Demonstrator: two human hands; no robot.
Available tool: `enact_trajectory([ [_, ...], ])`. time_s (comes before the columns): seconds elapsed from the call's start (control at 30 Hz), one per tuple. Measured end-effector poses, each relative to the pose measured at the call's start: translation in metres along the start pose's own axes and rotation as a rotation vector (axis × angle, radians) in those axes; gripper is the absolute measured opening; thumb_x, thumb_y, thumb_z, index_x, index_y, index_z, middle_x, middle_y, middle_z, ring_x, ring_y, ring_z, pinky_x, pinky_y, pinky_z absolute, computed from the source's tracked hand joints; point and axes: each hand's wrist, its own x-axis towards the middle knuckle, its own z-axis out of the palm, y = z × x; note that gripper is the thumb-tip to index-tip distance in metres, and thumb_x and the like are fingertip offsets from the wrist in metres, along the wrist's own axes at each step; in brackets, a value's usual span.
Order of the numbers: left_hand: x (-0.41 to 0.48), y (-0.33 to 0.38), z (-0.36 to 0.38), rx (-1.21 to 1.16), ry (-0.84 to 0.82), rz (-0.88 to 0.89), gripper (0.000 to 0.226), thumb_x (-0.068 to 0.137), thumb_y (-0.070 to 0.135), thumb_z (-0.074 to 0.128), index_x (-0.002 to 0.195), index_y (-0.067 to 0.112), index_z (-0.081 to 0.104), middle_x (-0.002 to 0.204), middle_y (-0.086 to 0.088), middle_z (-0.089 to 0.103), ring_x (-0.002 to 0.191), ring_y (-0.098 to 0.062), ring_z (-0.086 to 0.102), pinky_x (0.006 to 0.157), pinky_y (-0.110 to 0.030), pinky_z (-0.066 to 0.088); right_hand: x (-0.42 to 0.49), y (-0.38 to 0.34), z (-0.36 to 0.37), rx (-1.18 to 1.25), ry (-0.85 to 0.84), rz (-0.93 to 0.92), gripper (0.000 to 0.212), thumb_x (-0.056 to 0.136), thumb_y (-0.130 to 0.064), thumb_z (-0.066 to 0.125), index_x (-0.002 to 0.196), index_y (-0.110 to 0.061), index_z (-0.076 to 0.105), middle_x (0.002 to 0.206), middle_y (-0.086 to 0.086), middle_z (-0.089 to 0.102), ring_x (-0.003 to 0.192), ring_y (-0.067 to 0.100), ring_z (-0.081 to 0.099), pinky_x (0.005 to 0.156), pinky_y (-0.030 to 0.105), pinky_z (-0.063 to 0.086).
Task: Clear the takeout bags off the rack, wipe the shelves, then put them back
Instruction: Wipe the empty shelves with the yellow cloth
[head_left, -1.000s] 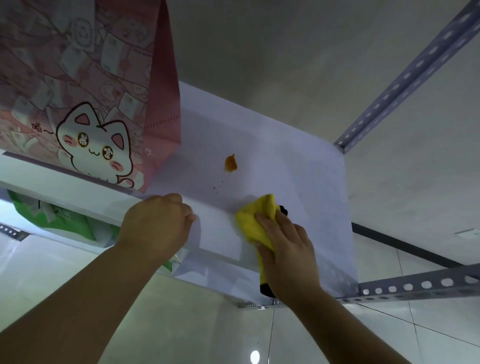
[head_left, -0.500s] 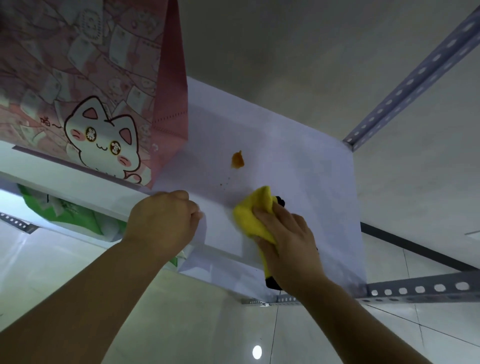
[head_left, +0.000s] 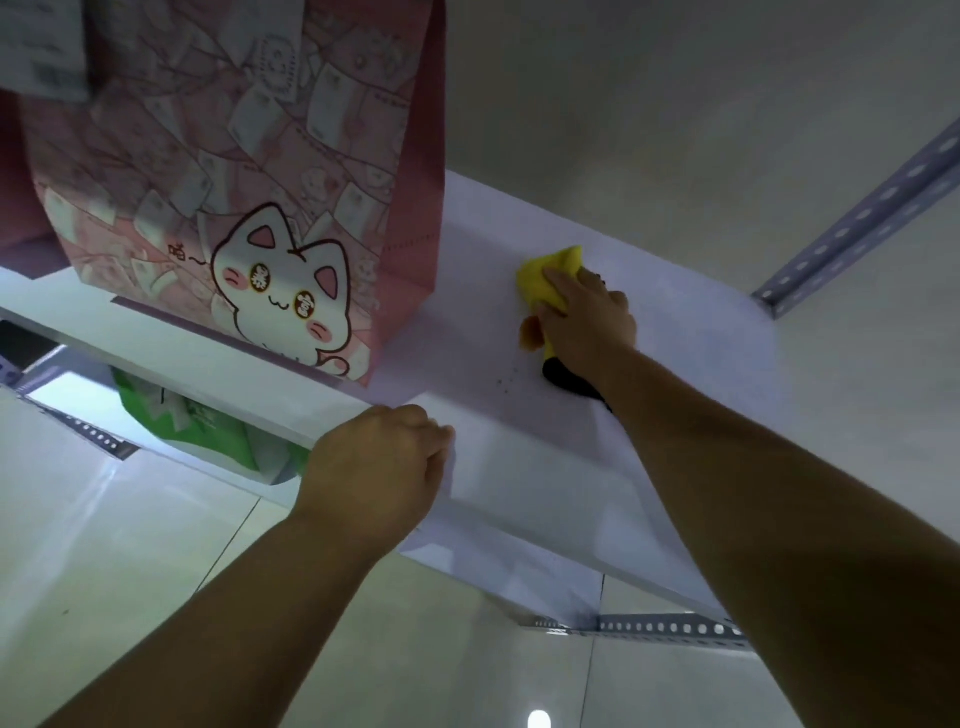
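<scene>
A pink takeout bag (head_left: 249, 171) with a white cartoon cat stands upright on the left part of the white rack shelf (head_left: 691, 332). My right hand (head_left: 584, 319) presses a yellow cloth (head_left: 550, 273) with a black underside flat on the shelf, to the right of the bag. The orange spot is hidden under the cloth; a few dark specks (head_left: 506, 382) lie just in front of it. My left hand (head_left: 379, 462) grips the shelf's front edge with curled fingers. A green bag (head_left: 192, 431) shows on the shelf below.
A perforated metal upright (head_left: 862, 213) rises at the shelf's far right corner, and a perforated cross bar (head_left: 654, 626) runs under the shelf at the right. A grey wall stands behind the rack. Pale floor tiles lie below.
My right hand has pushed the yellow cloth away from the front edge, up the shelf and over the orange spot. My left hand has stayed on the shelf edge.
</scene>
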Motion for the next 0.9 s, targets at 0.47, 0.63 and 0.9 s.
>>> enact_trajectory([
  [0.47,-0.015,-0.014,0.001,-0.304,-0.011,-0.147,0.010,0.079,0.008,0.071,0.086,0.010,0.077,0.111,-0.004,0.070,0.103,-0.019,0.065,0.093,-0.031,0.045,-0.056,-0.007,0.000,0.057,0.057,-0.083,0.046,0.091,-0.036,0.048,0.136,-0.036,0.040,0.145,-0.001,0.037,0.117,0.034,0.039,0.095,0.043,0.035],
  [0.63,-0.017,-0.014,0.002,-0.211,0.061,-0.063,0.017,0.057,-0.002,0.085,0.070,0.004,0.076,0.090,-0.015,0.073,0.092,-0.033,0.069,0.082,-0.026,0.050,-0.079,-0.022,0.004,0.004,0.082,-0.160,0.048,0.089,-0.035,0.051,0.136,-0.036,0.042,0.142,0.001,0.041,0.108,0.035,0.044,0.086,0.041,0.037],
  [0.9,-0.019,-0.015,0.008,-0.180,0.059,-0.081,0.016,0.064,-0.002,0.081,0.078,0.000,0.074,0.099,-0.018,0.071,0.100,-0.039,0.064,0.088,-0.049,0.042,-0.134,0.039,-0.008,0.072,0.169,-0.112,0.041,0.087,-0.029,0.058,0.128,-0.028,0.056,0.137,0.007,0.049,0.105,0.040,0.048,0.088,0.044,0.042],
])
